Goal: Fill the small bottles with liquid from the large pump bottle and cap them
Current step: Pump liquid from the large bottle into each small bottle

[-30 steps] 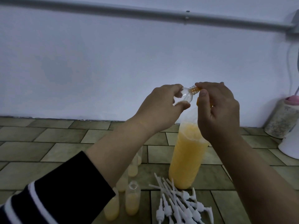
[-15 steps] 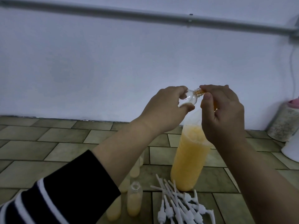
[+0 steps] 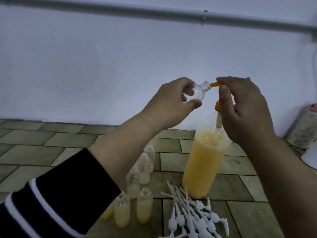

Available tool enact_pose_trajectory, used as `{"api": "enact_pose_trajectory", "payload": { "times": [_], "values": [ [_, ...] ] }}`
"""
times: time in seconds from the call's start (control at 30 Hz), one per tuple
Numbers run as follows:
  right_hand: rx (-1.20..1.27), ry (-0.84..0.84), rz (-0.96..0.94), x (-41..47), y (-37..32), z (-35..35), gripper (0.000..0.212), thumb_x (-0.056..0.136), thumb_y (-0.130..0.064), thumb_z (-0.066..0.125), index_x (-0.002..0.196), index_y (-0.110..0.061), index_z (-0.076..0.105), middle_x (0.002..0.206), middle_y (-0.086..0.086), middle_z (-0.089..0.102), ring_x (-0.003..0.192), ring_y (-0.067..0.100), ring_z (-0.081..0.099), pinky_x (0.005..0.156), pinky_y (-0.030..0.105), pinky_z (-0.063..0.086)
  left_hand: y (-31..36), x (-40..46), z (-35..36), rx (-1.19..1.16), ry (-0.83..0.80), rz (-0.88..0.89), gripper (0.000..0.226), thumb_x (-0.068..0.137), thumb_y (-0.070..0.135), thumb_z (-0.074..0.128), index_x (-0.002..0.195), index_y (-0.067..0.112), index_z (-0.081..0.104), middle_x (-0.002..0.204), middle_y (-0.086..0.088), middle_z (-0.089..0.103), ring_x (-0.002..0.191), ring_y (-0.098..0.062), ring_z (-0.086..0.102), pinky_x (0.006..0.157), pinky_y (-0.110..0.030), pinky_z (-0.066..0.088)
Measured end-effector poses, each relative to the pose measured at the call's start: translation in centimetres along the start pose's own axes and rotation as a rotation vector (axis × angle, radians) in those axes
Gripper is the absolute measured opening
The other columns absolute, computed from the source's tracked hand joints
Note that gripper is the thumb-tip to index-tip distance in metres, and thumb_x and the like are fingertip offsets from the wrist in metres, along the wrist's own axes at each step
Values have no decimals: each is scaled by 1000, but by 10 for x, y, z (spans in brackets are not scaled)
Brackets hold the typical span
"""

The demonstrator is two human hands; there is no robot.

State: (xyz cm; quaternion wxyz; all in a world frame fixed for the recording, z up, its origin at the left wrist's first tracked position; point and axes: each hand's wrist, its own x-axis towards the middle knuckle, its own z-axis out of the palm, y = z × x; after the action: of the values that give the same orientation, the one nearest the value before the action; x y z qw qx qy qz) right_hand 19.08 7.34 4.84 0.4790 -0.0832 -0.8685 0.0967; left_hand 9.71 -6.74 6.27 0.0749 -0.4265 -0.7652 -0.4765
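Left hand grips an empty small bottle tilted, neck at the orange spout — right hand curled over the pump head of the large pump bottle. Part-filled small bottles and white pump caps stand near on the tiled floor.

left hand: raised, fingers and thumb curled, pinching
right hand: raised opposite, fingers curled downward, thumb upright
forearms: both angled upward

No text, label or number is legible anywhere.
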Motion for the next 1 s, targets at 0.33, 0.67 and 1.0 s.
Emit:
{"api": "enact_pose_trajectory", "payload": {
  "times": [0.33,0.67,1.0],
  "values": [
    [143,41,25,-3,-3,0,45,100,-36,29,124,-12,58,126,5,59,120,20,49,109,45,32,-41,-19,-55,-303,111,-197,32,83,11,69,113,18,59,103,7,68,98,-8,66,90,-29,52],
    [241,77,56,-4,-7,4,44,100,-34,28,116,-13,62,112,-4,60,113,12,48,106,49,34,-142,-88,-103,-271,356,-446,34,85,6,65,116,17,59,103,6,66,94,-10,61,77,-24,45],
    [228,-2,35,-4,-6,-3,48,98,-41,27,125,-16,57,113,-13,48,117,27,54,106,51,35,-233,-137,-79,-241,280,-717,38,81,0,68,115,13,58,107,-5,65,103,-23,60,81,-30,46]
  ]
}}
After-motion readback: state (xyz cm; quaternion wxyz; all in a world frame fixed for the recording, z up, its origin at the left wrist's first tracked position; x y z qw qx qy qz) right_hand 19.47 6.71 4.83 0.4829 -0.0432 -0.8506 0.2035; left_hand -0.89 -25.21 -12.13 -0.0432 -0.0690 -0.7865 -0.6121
